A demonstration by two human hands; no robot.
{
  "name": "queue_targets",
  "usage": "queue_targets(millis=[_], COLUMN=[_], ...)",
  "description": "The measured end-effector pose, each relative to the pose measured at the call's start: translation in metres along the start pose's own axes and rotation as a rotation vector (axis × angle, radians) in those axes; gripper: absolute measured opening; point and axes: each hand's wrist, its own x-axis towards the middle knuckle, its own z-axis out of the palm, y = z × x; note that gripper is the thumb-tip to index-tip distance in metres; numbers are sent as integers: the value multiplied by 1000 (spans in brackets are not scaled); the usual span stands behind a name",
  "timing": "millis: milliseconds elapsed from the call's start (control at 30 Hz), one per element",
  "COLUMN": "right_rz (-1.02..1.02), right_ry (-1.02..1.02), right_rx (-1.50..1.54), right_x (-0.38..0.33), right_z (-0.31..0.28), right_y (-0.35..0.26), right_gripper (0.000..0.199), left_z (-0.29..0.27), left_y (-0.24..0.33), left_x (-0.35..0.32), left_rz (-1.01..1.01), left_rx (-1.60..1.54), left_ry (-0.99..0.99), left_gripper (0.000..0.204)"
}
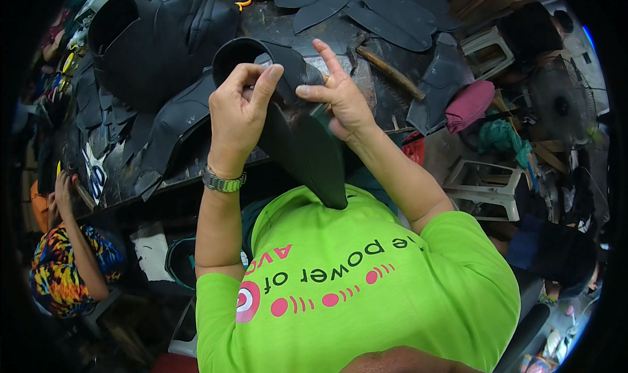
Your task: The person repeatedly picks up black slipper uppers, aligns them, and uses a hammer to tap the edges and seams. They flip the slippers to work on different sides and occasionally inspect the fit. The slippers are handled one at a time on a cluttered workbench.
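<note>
A black boot-like upper [301,144] slants from the table edge toward my green shirt, its round opening facing away from me. My left hand [237,115], with a metal watch on the wrist, is in front of that opening. Its thumb and forefinger are pinched together; a small pale bit shows near the tips, too small to name. On the other side, my right hand [343,98] has its forefinger stretched out and its thumb by the upper's side. The remaining right fingers are partly hidden.
Black uppers [157,52] are piled at the table's left. Flat black cut pieces [392,20] lie at the back. A wooden-handled hammer [391,71] rests right of my hands; scissors [96,173] lie left. Another person's hand [63,193] is at the left edge. Plastic stools [487,186] stand right.
</note>
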Motion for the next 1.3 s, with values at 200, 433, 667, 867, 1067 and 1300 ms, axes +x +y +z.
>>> queue_targets(millis=[200, 433, 667, 867, 1067, 1300], right_rz=[-103, -37, -275, -389, -210, -36], right_ry=[-100, -136, -296, -405, -255, -143], right_rx=[-151, -539, -1001, -1398, -1035, -682], right_x=[-9, -28, -66, -71, -60, -57], right_z=[15, -6, 44, 55, 28, 18], right_y=[-1, 0, -57, -57, -44, -31], right_gripper=[103, 82, 41, 20, 27, 41], left_z=[-8, -16, -6, -25, -41, -42], left_y=[2, -7, -10, -7, -8, -15], left_x=[3, -1, -7, -2, 8, 7], left_rz=[-128, -134, -46, -229, -455, -612], left_rx=[-39, -70, -69, -183, -272, -349], left_ry=[-197, -88, 2, -264, -542, -596], left_gripper=[35, 36, 34, 27, 32, 32])
